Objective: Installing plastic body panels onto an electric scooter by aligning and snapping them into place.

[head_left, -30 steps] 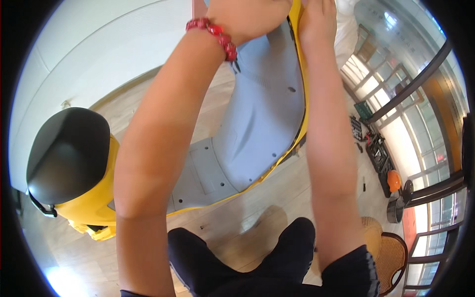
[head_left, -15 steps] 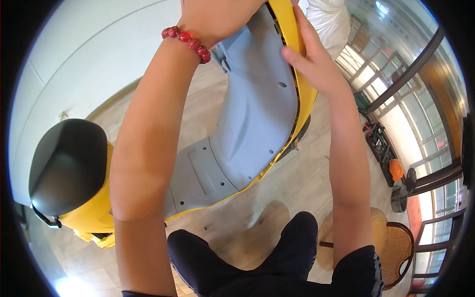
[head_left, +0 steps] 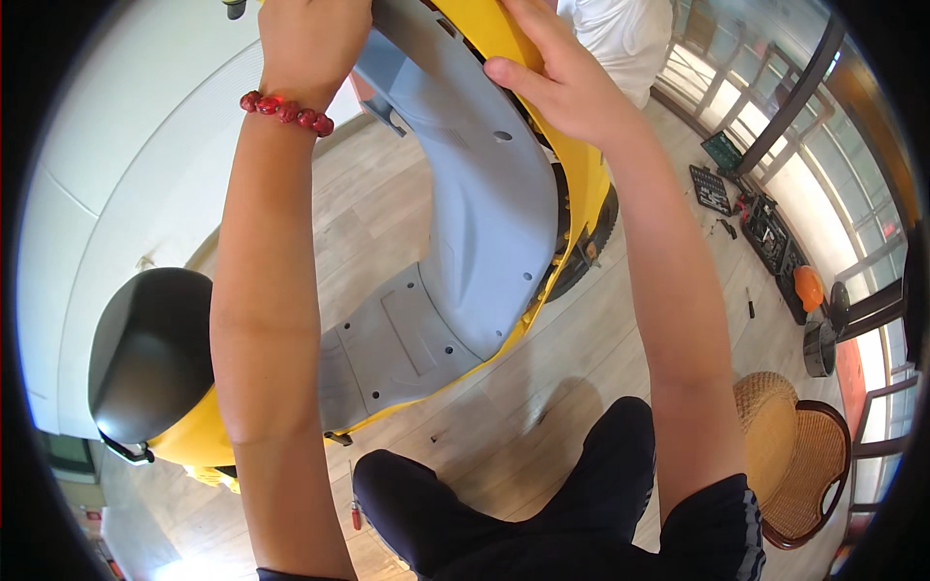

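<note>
A yellow scooter with a grey inner leg shield point(head_left: 484, 194) and grey footboard point(head_left: 407, 334) stands before me. My right hand point(head_left: 567, 87) lies against the yellow front panel point(head_left: 584, 174), its thumb by the inner edge and its fingers stretched upward. A dark gap runs between the yellow panel and the grey shield, and the front tyre point(head_left: 603, 228) shows behind. My left hand point(head_left: 315, 44), with a red bead bracelet point(head_left: 286, 111) at the wrist, is over the top of the scooter. Its fingers are hidden beyond the upper edge.
The black seat point(head_left: 150, 349) is at left. A red-handled screwdriver point(head_left: 356, 516) lies on the floor by my left leg. At right are an open tool case point(head_left: 770, 237), an orange object point(head_left: 808, 289), a dark pot point(head_left: 820, 349) and a wicker chair point(head_left: 819, 474). White cloth point(head_left: 620, 44) hangs at the back.
Both hands have shifted left in the picture, and my view has moved too. The gap between the yellow panel and grey shield looks wider beside the tyre.
</note>
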Available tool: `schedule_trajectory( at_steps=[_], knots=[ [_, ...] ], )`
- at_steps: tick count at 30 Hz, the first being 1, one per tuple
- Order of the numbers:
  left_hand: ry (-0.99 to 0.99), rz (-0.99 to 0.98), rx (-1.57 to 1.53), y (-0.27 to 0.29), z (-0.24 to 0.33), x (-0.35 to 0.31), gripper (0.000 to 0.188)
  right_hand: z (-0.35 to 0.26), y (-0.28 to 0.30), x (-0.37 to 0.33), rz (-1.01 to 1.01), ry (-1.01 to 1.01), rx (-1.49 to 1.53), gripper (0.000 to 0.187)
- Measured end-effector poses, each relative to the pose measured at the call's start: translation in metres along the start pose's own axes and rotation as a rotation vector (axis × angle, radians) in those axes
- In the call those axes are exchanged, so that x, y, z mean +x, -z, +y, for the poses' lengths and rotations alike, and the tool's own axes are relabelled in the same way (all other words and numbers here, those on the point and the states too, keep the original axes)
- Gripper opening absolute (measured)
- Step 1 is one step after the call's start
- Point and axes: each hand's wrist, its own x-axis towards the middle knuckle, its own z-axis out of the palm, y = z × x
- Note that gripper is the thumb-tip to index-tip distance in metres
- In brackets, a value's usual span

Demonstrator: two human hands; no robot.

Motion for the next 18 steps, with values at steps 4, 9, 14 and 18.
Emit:
schedule_trajectory(
  at_steps=[4,9,14,18],
  knots=[
    [0.078,0.002,0.11,-0.001,0.013,-0.004,0.038,0.005,-0.001,-0.001,0.009,0.041,-0.059,0.074],
    [0.019,0.04,0.258,-0.001,0.01,-0.003,0.038,-0.008,-0.01,0.004,0.053,-0.045,-0.093,0.074],
    [-0.017,0.052,0.304,0.001,0.008,-0.001,0.037,-0.021,-0.008,0.007,0.036,-0.104,-0.121,0.073],
    [-0.05,0.057,0.24,-0.002,0.002,-0.002,0.036,-0.009,0.004,0.008,-0.01,-0.025,-0.033,0.073]
  ],
)
